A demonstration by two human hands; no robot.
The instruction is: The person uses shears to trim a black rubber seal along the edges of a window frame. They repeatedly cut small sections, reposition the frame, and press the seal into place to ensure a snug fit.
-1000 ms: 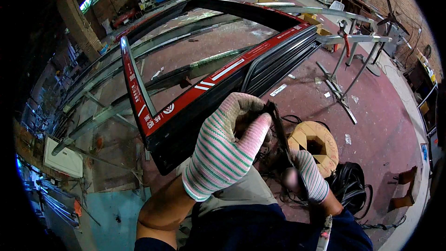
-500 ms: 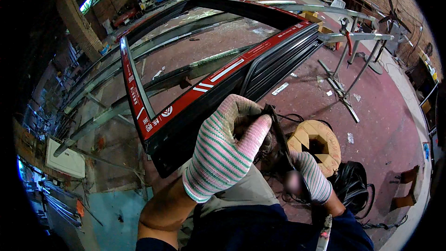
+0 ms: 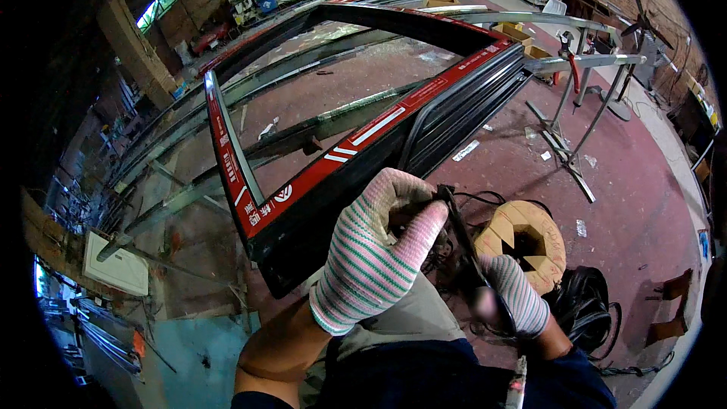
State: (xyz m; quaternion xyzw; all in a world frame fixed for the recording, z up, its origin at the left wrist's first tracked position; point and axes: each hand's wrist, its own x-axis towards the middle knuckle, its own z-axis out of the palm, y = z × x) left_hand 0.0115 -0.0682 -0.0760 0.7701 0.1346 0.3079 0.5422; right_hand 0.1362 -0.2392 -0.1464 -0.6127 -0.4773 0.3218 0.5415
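Observation:
Both hands wear knitted gloves with pink, white and green stripes. My left hand (image 3: 371, 254) is closed, thumb against the curled fingers, pinching the upper end of a black rubber strip (image 3: 459, 231). Lower down and to the right, my right hand (image 3: 521, 297) wraps round the same strip; its fingers are partly hidden and blurred. Just beyond my left hand is the near side of a large black frame (image 3: 394, 123) with red film on its faces. A black strip (image 3: 413, 136) hangs looped over the frame's side.
Metal rails (image 3: 189, 182) support the frame. Right of my hands lie a yellow cardboard ring (image 3: 549, 246) and a coil of black strip (image 3: 587, 307) on the reddish floor. Red-handled pliers (image 3: 572, 68) hang on a metal stand, with a fan (image 3: 642, 23) behind.
The whole view has shifted slightly, so the frame and floor things sit a little lower and to the right. Both hands keep their grip on the black strip.

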